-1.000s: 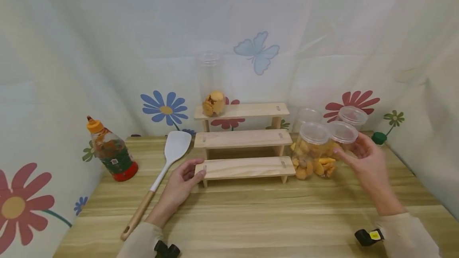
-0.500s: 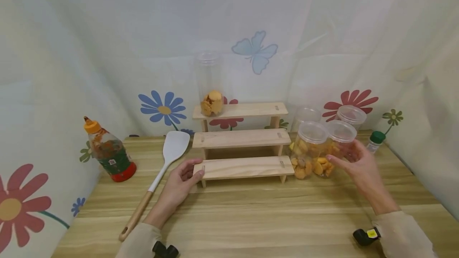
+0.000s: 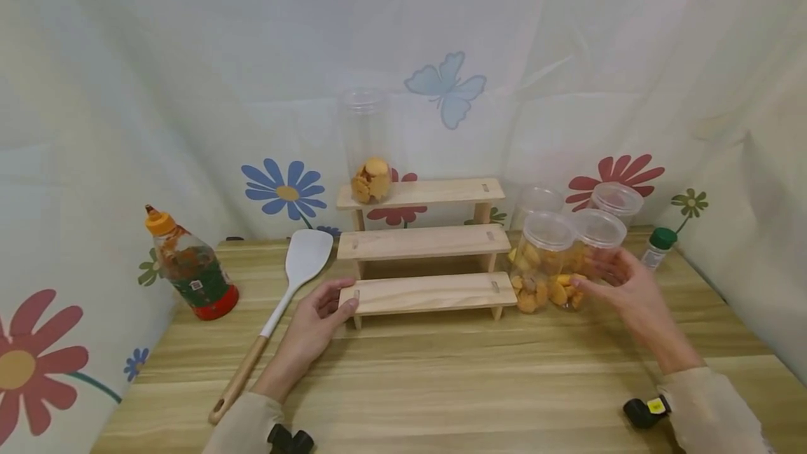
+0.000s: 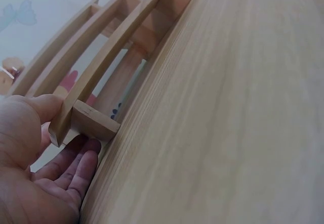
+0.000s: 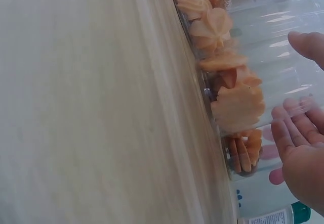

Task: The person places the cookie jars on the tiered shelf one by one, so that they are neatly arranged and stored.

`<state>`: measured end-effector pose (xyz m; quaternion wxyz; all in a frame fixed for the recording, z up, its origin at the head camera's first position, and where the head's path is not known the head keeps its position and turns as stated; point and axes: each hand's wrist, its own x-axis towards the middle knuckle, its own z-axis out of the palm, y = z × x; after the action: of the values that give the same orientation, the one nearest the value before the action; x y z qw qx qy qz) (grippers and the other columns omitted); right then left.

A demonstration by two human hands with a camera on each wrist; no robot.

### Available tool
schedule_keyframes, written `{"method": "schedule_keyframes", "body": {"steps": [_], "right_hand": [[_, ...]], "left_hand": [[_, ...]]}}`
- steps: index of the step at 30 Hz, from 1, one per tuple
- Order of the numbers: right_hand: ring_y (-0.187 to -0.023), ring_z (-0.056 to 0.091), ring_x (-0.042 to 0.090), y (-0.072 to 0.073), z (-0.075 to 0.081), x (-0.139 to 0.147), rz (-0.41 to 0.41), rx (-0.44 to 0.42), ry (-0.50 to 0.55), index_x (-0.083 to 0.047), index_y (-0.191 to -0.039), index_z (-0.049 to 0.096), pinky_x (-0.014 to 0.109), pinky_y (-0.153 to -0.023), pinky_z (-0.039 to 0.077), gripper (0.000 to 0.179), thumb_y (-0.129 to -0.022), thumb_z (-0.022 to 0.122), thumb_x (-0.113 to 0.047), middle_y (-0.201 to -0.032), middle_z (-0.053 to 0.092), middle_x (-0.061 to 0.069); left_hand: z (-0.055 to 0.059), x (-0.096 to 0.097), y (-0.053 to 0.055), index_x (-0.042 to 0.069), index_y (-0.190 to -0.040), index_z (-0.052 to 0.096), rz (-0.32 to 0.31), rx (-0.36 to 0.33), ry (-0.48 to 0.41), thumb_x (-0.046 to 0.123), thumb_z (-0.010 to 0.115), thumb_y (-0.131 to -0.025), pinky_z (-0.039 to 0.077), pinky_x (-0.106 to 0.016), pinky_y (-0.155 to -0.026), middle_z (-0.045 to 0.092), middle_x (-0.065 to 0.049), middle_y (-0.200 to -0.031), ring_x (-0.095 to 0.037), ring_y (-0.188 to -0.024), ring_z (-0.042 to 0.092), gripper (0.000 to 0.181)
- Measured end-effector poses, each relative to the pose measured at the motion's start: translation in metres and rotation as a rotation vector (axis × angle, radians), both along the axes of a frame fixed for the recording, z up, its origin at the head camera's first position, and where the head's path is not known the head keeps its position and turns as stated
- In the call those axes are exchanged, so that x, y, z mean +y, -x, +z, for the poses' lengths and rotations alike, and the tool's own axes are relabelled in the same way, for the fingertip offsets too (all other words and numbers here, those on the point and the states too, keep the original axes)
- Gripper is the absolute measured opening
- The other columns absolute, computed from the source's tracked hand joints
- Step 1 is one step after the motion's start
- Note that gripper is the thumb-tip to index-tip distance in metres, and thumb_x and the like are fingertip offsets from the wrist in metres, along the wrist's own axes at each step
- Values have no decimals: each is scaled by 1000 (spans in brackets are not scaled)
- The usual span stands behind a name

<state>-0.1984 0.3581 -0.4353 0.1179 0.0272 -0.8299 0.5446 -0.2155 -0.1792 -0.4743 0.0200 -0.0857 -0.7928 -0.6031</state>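
A three-tier wooden step rack (image 3: pixel 429 293) stands mid-table. My left hand (image 3: pixel 318 317) grips the left end of its lowest board, thumb on top and fingers underneath by the leg, as the left wrist view shows. To the rack's right, several clear lidded cookie jars cluster together. Around the front right jar (image 3: pixel 599 228) my right hand (image 3: pixel 633 300) curves, thumb on the near side and fingers on the far right side. Piped cookies (image 5: pixel 238 105) lie at the jar bottoms. Another tall jar (image 3: pixel 366 135), partly filled with cookies, stands on the top tier's left end.
Left of the rack lies a white spatula (image 3: pixel 307 258) with a wooden handle. A sauce bottle (image 3: pixel 192 272) with an orange cap stands farther left. Behind the right hand is a small green-capped bottle (image 3: pixel 658 249). A floral cloth (image 3: pixel 454 19) hangs at the back.
My right hand has shifted slightly left and down at the jar, uncovering the green-capped bottle. The left hand keeps its grip on the rack. The head view has moved a little.
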Motion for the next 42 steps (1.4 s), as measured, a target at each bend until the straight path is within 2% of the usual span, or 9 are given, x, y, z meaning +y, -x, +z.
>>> {"method": "schedule_keyframes", "body": {"steps": [7,13,21,27,29,35,37,40,42], "right_hand": [[-119,62,-4,-1,3,4,-3,62,-2,-4,-140,56,8,-97,50,50,-100,85,-8,-128,66,-25],[-118,60,-1,-7,24,9,-34,87,-62,-7,-141,57,6,-95,48,49,-102,85,-14,-128,65,-19],[-118,59,1,-20,67,14,-82,68,-86,-17,-144,59,3,-90,48,48,-103,84,-20,-129,63,-12],[-117,61,-3,-22,103,20,-90,139,-98,-18,-148,61,3,-91,48,52,-102,84,-11,-128,66,-18],[-117,63,-2,-21,117,19,-82,171,-72,-14,-149,62,3,-93,48,53,-101,83,-6,-129,68,-16],[-113,68,-1,-18,156,13,-65,182,53,-16,-147,62,7,-89,54,52,-101,83,-5,-128,69,-11],[-110,70,2,-15,166,8,-33,180,152,-15,-146,62,9,-86,56,53,-99,84,-4,-128,69,-7],[-107,72,6,-6,180,-3,-2,181,193,-12,-145,62,11,-85,57,54,-97,87,-6,-127,70,-4],[-109,71,8,3,187,-13,13,192,163,-11,-145,62,12,-87,57,55,-97,88,-8,-127,70,-3]], "left_hand": [[0,0,0,12,-149,68,-8,-7,6,28,79,-108,53,-26,-105,72,-13,-144,-26,-129,67,46],[1,0,1,12,-149,67,-10,-3,1,28,78,-108,52,-25,-107,70,-14,-148,-27,-132,65,45],[0,0,1,12,-149,68,-9,-12,-4,26,78,-108,52,-24,-107,70,-13,-147,-26,-132,65,44],[0,0,1,12,-150,67,-8,-10,3,27,78,-108,52,-25,-107,70,-13,-148,-26,-133,65,46],[1,-1,2,11,-150,67,-7,-6,3,28,78,-108,52,-24,-107,70,-13,-147,-26,-132,65,46],[3,0,2,11,-149,67,-11,-3,8,26,78,-108,52,-23,-105,71,-14,-146,-26,-131,65,45],[3,0,2,12,-149,67,-8,-6,10,25,78,-108,52,-23,-105,71,-14,-146,-26,-131,65,44],[2,0,0,12,-149,67,-7,-14,7,24,78,-108,52,-23,-106,70,-14,-147,-27,-133,65,44],[3,0,0,11,-149,67,-7,-15,5,24,77,-109,52,-24,-107,69,-15,-149,-28,-134,64,44]]}}
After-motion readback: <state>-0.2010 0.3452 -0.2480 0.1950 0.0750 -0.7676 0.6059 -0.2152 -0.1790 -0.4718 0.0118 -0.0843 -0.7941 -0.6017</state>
